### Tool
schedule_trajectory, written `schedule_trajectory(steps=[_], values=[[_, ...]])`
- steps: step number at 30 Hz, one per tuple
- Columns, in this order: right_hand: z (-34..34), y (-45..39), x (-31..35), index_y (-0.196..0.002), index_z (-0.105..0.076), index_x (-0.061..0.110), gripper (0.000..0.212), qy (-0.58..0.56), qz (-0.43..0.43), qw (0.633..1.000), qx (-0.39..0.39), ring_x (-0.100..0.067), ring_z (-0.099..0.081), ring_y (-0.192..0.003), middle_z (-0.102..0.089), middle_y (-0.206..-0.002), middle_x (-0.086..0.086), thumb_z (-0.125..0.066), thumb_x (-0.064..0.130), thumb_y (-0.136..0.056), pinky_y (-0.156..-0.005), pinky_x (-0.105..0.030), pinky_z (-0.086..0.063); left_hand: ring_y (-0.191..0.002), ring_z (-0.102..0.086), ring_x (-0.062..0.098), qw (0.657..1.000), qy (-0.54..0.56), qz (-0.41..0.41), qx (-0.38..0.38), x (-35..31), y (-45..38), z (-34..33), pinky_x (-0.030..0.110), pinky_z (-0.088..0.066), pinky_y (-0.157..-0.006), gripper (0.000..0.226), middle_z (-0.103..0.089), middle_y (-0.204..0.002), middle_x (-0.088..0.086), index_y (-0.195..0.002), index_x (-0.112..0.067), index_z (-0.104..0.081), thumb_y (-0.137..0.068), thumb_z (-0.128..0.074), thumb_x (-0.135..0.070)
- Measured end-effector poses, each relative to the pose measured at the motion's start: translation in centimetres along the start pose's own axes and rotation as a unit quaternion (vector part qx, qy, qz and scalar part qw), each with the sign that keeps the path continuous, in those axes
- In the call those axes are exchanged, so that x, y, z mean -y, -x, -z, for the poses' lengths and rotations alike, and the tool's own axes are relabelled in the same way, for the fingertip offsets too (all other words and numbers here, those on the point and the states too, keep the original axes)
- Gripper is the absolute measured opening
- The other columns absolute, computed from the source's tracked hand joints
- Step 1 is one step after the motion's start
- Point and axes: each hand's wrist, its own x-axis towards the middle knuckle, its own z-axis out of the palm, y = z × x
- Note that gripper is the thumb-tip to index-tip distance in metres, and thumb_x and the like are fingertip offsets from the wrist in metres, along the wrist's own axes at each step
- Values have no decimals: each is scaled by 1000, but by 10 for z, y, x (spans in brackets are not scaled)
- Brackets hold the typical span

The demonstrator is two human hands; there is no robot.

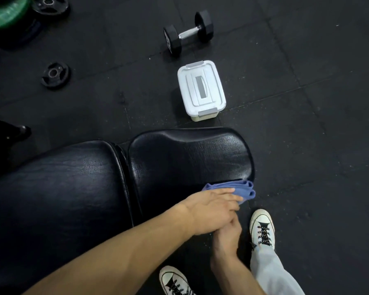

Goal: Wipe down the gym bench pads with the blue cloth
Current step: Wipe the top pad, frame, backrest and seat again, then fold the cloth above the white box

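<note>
The gym bench has two glossy black pads: a long back pad (58, 188) on the left and a shorter seat pad (190, 158) on the right, with a narrow gap between them. A folded blue cloth (245, 189) lies over the near right corner of the seat pad. My left hand (211, 209) rests flat on the cloth, fingers together, pressing it onto the pad's edge. Just below it is my right hand (228, 235), at the pad's near side. Its fingertips are hidden under my left palm.
On the black rubber floor beyond the seat pad stands a white lidded plastic box (201, 90), with a black dumbbell (188, 31) farther back. Weight plates (55, 74) and a green plate (6, 11) lie at the far left. My white shoes (262, 228) stand beside the bench.
</note>
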Motion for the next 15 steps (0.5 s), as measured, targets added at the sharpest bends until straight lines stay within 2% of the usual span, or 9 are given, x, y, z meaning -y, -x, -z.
schedule_trajectory(steps=[1, 2, 4, 5, 8, 10, 11, 13, 15], values=[[-4, 8, -7, -123, -65, 10, 30, -4, -21, 1000, 5, -3, -74, -81, -74, -110, -9, -52, -3, -100, -71, -15, -58, -153, -29, 18, 1000, 10, -1, 5, -1, 14, -3, 33, 3, -125, 40, -53, -152, 1, -136, -13, -63, -99, -48, -13], [-6, 15, -15, -126, -66, 12, 31, 1, -43, 999, 12, -5, -75, -88, -76, -111, -9, -55, 0, -100, -80, -20, -60, -152, -31, 20, 1000, 24, 1, 11, -3, 28, -6, 33, 3, -125, 41, -53, -152, 3, -137, -11, -62, -99, -47, -12], [-10, 27, -27, -131, -66, 21, 32, 0, -89, 996, 19, -17, -75, -104, -78, -113, -6, -58, 12, -102, -99, -39, -58, -149, -38, 19, 1000, 23, 14, -11, -6, 53, -10, 34, 1, -123, 41, -57, -148, 1, -134, -14, -65, -97, -48, -14], [-10, 31, -31, -132, -66, 24, 31, 0, -110, 994, 21, -20, -75, -107, -78, -113, -5, -59, 18, -102, -103, -46, -57, -147, -40, 19, 999, 22, 23, -28, -8, 63, -11, 35, -2, -123, 40, -59, -147, 0, -134, -15, -65, -97, -50, -16], [-6, 42, -30, -128, -65, 20, 29, 25, -135, 990, 7, -24, -75, -101, -77, -106, -8, -66, 20, -99, -100, -49, -57, -148, -39, 20, 995, 78, 56, -9, -18, 86, -12, 37, -10, -125, 44, -56, -149, 3, -139, -12, -60, -96, -56, -16], [3, 45, -19, -120, -66, 15, 33, 55, -138, 989, 7, -24, -73, -95, -75, -100, -9, -77, 10, -89, -96, -47, -59, -145, -43, 16, 988, 120, 93, -15, -27, 98, -8, 37, -24, -125, 44, -60, -145, -1, -134, -16, -65, -90, -64, -18], [9, 47, -10, -117, -66, 14, 36, 69, -133, 989, 14, -24, -72, -94, -74, -100, -10, -80, 3, -85, -95, -46, -59, -141, -47, 12, 979, 153, 132, -31, -33, 102, -4, 36, -33, -122, 40, -62, -141, -5, -130, -19, -68, -90, -61, -21], [23, 48, 9, -109, -69, 19, 41, 112, -75, 990, 30, -22, -70, -96, -72, -104, -9, -79, -8, -80, -89, -35, -59, -127, -55, 3, 930, 251, 252, -86, -45, 105, 5, 30, -47, -109, 34, -66, -130, -13, -120, -25, -72, -96, -49, -30], [37, 45, 40, -99, -72, 32, 52, 175, 40, 980, 84, -17, -69, -98, -73, -107, -3, -74, -15, -76, -79, -15, -54, -113, -60, 0, 848, 350, 369, -152, -55, 94, 22, 28, -52, -98, 29, -65, -118, -19, -114, -30, -70, -97, -49, -39]])
